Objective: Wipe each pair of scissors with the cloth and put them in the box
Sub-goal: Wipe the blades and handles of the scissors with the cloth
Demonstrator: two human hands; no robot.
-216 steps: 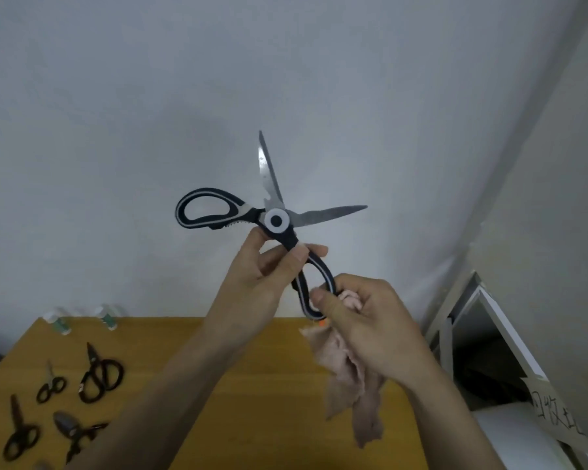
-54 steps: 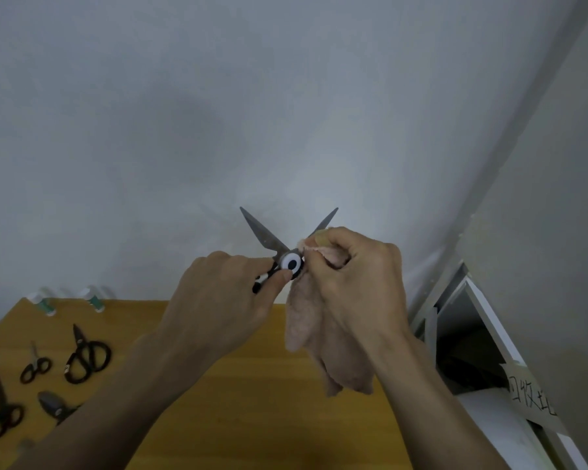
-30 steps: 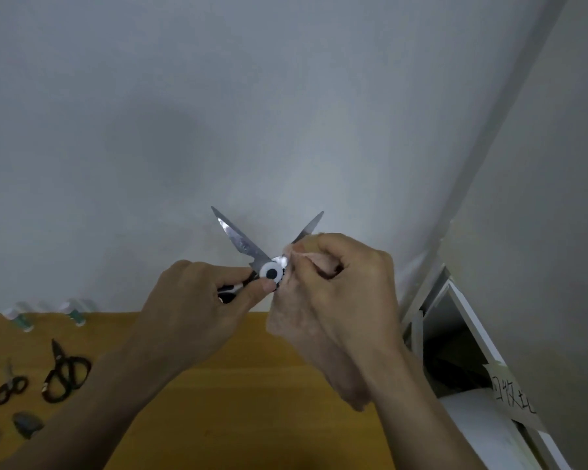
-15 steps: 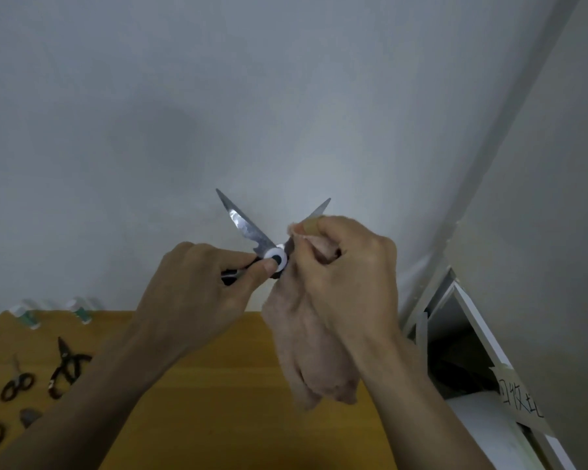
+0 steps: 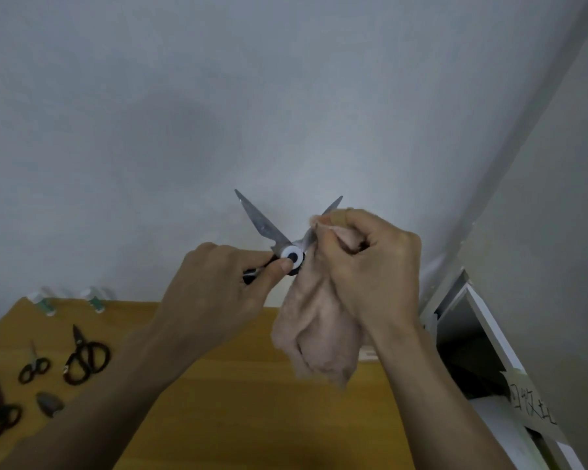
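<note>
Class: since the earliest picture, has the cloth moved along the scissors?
Yes. The cloth, once by the handle, now wraps a blade above the pivot of the scissors.

Open scissors (image 5: 269, 232) held above table (image 5: 245, 408), cloth (image 5: 319, 337) right of them, other scissors (image 5: 85, 359) lying far left

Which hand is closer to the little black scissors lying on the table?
Left. The left hand is up in the air nearer the black scissors lying far left; the right hand, gripping the cloth, is farther right.
</note>
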